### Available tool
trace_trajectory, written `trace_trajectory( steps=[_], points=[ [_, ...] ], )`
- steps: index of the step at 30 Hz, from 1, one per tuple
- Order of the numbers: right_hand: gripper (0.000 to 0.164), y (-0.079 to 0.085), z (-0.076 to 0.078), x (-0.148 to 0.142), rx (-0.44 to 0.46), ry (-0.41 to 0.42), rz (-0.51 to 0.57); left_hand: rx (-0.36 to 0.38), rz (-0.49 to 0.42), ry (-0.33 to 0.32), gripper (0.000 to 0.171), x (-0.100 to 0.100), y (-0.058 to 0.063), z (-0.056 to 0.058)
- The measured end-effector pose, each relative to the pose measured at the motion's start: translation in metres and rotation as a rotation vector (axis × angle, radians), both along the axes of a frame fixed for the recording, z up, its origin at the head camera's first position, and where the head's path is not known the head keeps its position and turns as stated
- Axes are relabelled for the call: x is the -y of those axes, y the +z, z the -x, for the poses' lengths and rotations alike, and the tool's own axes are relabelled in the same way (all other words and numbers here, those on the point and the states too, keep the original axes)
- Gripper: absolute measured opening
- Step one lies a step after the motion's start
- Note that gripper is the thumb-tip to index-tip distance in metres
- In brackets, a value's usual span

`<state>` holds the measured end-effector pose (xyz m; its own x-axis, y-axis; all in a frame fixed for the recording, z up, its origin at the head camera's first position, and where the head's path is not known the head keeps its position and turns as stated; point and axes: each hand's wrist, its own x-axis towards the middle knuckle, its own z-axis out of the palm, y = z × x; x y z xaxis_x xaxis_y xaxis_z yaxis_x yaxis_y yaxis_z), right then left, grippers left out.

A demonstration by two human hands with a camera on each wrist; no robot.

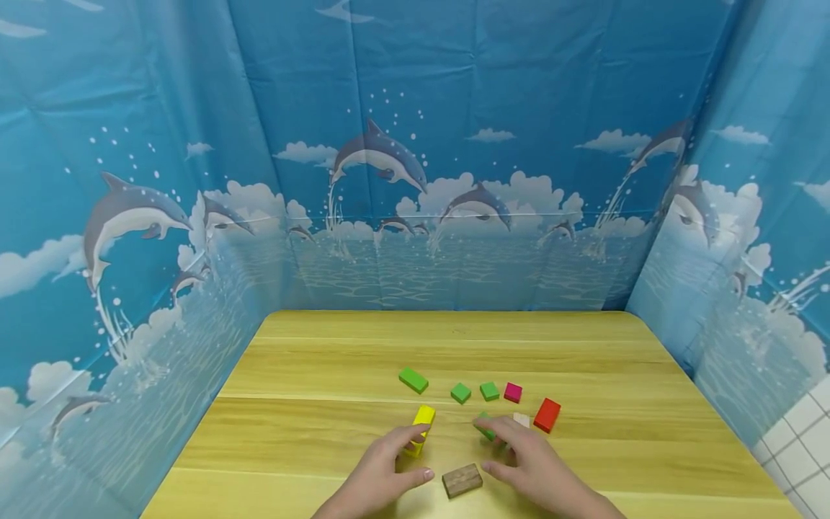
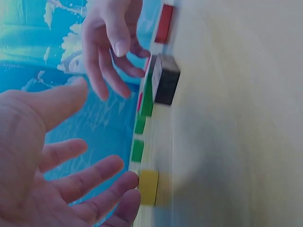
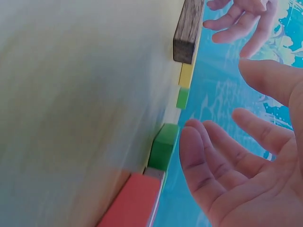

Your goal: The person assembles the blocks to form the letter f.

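Observation:
A brown wood-grain block point(image 1: 462, 481) lies on the table between the two hands, near the front. My left hand point(image 1: 389, 465) hovers to its left with fingers spread and relaxed, holding nothing; a yellow block point(image 1: 424, 416) lies just past its fingers and is partly covered by them. On the other side, my right hand point(image 1: 528, 461) is held with loosely bent, empty fingers. Under and beyond those fingers are a green block point(image 1: 483, 425) and a pale block point(image 1: 521, 419), both partly hidden. A red block point(image 1: 547, 415) lies to the right of that hand.
Farther back on the wood-look table point(image 1: 311, 360) are a long green block point(image 1: 413, 380), two small green blocks point(image 1: 461, 393) and a magenta block point(image 1: 513, 392). A blue dolphin-print curtain point(image 1: 415, 252) stands behind the table and along its sides.

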<state>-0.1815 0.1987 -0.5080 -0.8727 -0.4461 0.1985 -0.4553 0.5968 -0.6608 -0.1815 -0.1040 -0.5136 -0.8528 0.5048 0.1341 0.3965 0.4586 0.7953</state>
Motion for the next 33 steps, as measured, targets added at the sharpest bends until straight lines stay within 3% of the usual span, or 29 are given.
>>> trace_trajectory(
  steps=[4,9,15,25,33],
  points=[
    [0.058,-0.004,0.0,0.004,0.002,0.049,0.019,0.02,-0.039,-0.036,0.06,-0.006,-0.002,-0.001],
    [0.053,-0.007,-0.002,0.007,0.012,0.103,0.025,0.124,-0.087,-0.058,0.054,-0.015,-0.005,-0.003],
    [0.049,-0.007,-0.005,0.01,0.029,0.163,0.038,0.18,-0.133,-0.093,0.048,-0.019,-0.008,-0.006],
    [0.031,-0.009,-0.002,0.016,0.039,0.175,-0.022,0.274,-0.136,-0.07,0.04,-0.027,-0.009,-0.004],
    [0.028,-0.01,0.0,0.018,0.041,0.18,-0.06,0.258,-0.11,-0.063,0.028,-0.031,-0.018,0.0]
  ],
)
